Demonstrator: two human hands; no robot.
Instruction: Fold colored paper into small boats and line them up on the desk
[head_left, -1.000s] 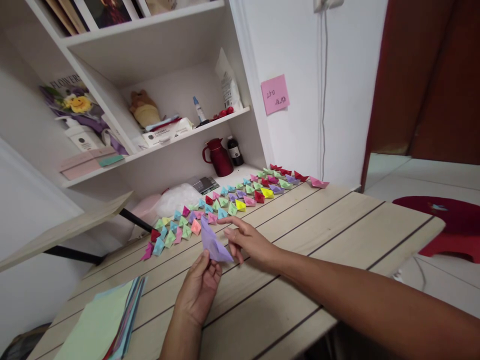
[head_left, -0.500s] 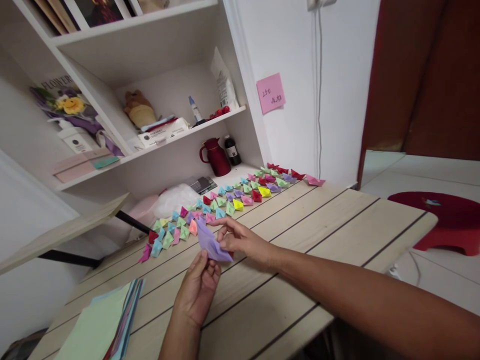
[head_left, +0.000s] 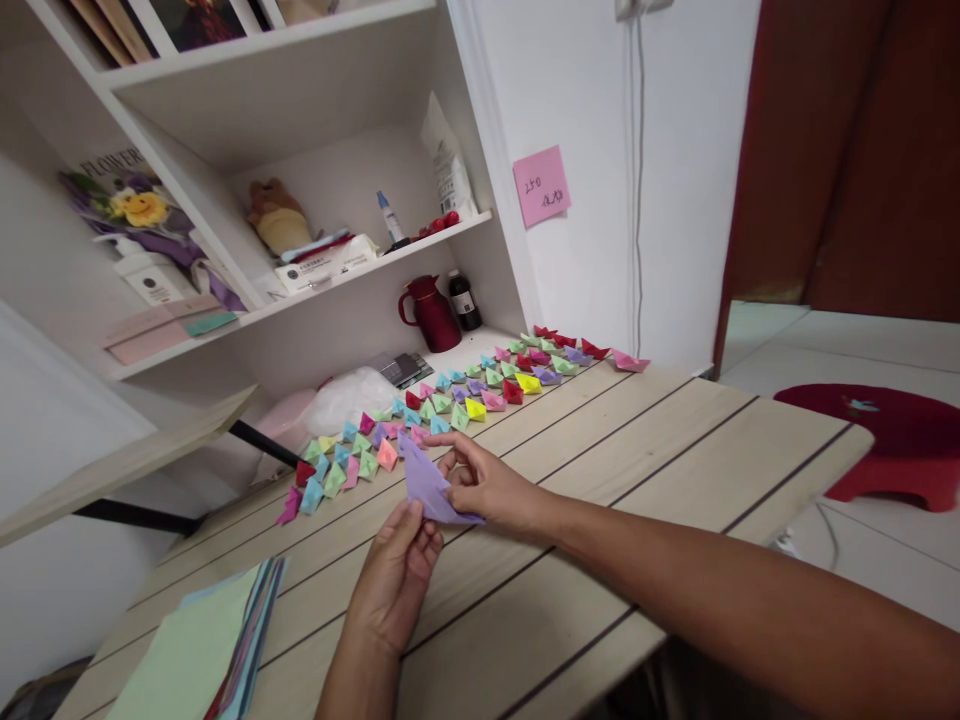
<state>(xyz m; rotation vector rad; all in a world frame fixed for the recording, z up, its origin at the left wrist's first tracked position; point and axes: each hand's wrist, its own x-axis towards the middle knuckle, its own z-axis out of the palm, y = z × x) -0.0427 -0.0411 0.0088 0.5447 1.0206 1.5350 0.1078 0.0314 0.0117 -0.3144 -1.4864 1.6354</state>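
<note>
A folded piece of purple paper [head_left: 429,485] is held just above the wooden table [head_left: 645,450] by both hands. My left hand [head_left: 396,575] pinches its lower edge from below, fingers closed on it. From the right, my right hand [head_left: 487,487] grips its side with curled fingers. Beyond the hands, several small folded paper boats [head_left: 442,405] in many colours lie in rows along the table's far edge.
A stack of coloured paper sheets [head_left: 202,650] lies at the near left of the table. White shelves [head_left: 300,300] behind hold a red jug [head_left: 433,313], a dark bottle [head_left: 465,300] and boxes. A pink note [head_left: 541,186] is stuck on the wall. A red stool [head_left: 892,440] stands at right.
My right hand closed onto the purple paper, which was turned slightly between both hands. The view shifted a little.
</note>
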